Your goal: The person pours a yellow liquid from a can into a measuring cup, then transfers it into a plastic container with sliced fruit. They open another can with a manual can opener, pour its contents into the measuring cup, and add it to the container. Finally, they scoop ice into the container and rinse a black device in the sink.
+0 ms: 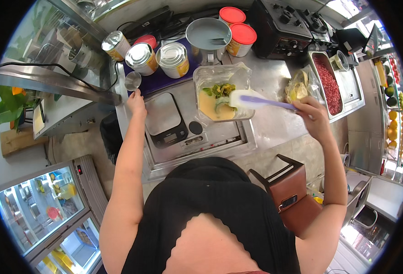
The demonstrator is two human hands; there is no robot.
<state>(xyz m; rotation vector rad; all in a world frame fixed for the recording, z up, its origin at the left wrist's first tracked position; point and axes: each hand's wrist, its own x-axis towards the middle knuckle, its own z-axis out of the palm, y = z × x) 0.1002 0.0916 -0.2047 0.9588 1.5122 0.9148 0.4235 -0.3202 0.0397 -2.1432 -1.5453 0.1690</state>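
My right hand (313, 115) grips the purple handle of a spatula (266, 102). Its pale, coated blade is over a clear plastic container (222, 118). Inside the container is a creamy yellow mixture (210, 102) with green and yellowish pieces (223, 90) at the far side. At the left, my left hand (137, 102) has its fingers on a small metal cup (133, 81), near the edge of a purple mat (153, 85). A kitchen scale (165, 118) with a bare steel plate lies between my left hand and the container.
Several large cans (172, 60) and a steel pitcher (208, 36) stand along the back. Black blender bases (281, 30) are at the back right. A steel pan of red pieces (328, 85) and a plastic bag (300, 85) lie to the right. A brown chair (288, 185) stands below the counter.
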